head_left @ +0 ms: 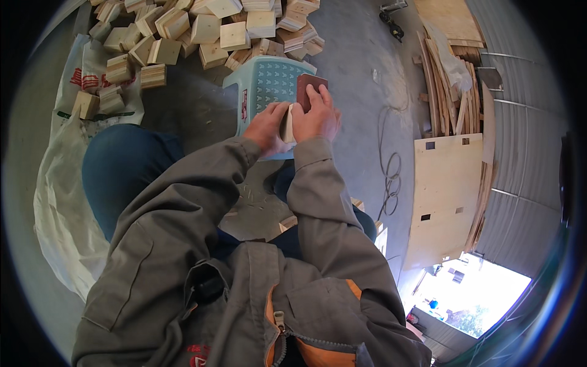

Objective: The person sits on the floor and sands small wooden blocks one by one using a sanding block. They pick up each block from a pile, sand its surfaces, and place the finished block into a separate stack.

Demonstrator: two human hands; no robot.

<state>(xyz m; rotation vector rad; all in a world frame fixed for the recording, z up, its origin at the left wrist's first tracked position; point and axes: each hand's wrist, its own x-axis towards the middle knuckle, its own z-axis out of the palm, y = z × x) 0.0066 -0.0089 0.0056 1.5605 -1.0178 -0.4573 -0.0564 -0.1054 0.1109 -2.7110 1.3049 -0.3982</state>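
A light blue plastic stool (247, 70) with a pattern of small raised marks stands in front of me, between my knees. Over its seat, my left hand (268, 128) is closed on a pale wooden block (287, 125), which is tilted on edge. My right hand (317, 116) presses its fingers on a flat reddish-brown block (310, 85), possibly a sanding block, at the seat's right side. The right thumb lies against or very near the wooden block. My palms hide the lower parts of both pieces.
Many cut wooden blocks (205, 29) are heaped beyond the stool. A white woven sack (64, 177) lies at the left with several blocks on its far end. A cable (391, 177) coils on the floor at right, near plywood sheets (445, 189) and stacked boards (440, 92).
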